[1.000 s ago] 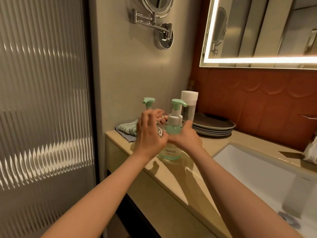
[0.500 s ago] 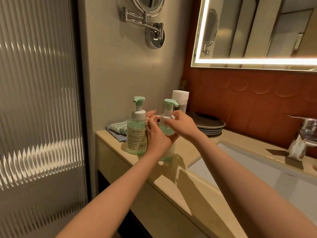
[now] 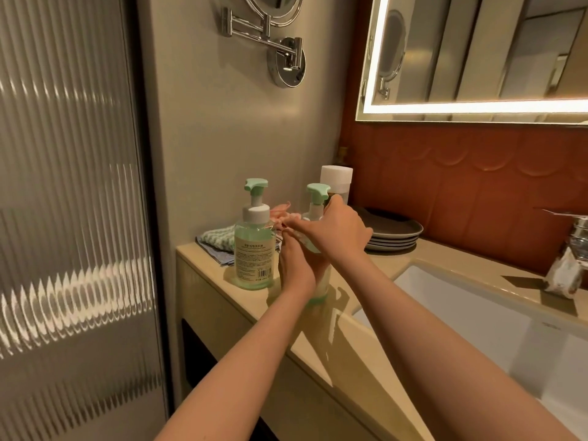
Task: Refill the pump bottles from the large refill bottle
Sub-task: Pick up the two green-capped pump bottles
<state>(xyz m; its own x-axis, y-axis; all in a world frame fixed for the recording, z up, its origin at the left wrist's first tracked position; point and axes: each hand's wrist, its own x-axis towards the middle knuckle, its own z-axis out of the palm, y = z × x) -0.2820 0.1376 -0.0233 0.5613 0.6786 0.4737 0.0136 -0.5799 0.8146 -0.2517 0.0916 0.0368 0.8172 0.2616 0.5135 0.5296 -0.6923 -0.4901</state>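
1. Two pump bottles stand on the pale desk (image 3: 203, 268), a little left of the frame's centre, both clear with pale green liquid, white collars and mint-green pump heads.
2. The left pump bottle (image 3: 254, 246) stands upright and free of both hands, its printed label and barcode turned to the camera.
3. The right pump bottle (image 3: 318, 190) stands just beside it, base on the desk, and both hands are on it.
4. The left hand (image 3: 296, 265) is wrapped round the lower body of that bottle, back of the hand toward the camera.
5. The right hand (image 3: 337, 230) is curled over its white collar just under the pump head, fingers reaching leftward.
6. Behind the bottles a taller white-capped bottle (image 3: 336, 179) stands against the terracotta tiled wall; I cannot tell whether it is the refill bottle.
7. A stack of dark plates (image 3: 394, 237) sits right of the hands, near the wall.
8. A folded striped cloth (image 3: 216, 240) lies at the desk's left end, and something pink (image 3: 280, 210) shows behind the bottles.
9. A white sink (image 3: 477, 313) fills the lower right, with a chrome tap (image 3: 576, 237) at the right edge.
10. A lit mirror (image 3: 477, 58) hangs upper right, a swing-arm mirror (image 3: 273, 14) top centre, and ribbed glass (image 3: 63, 218) fills the left.
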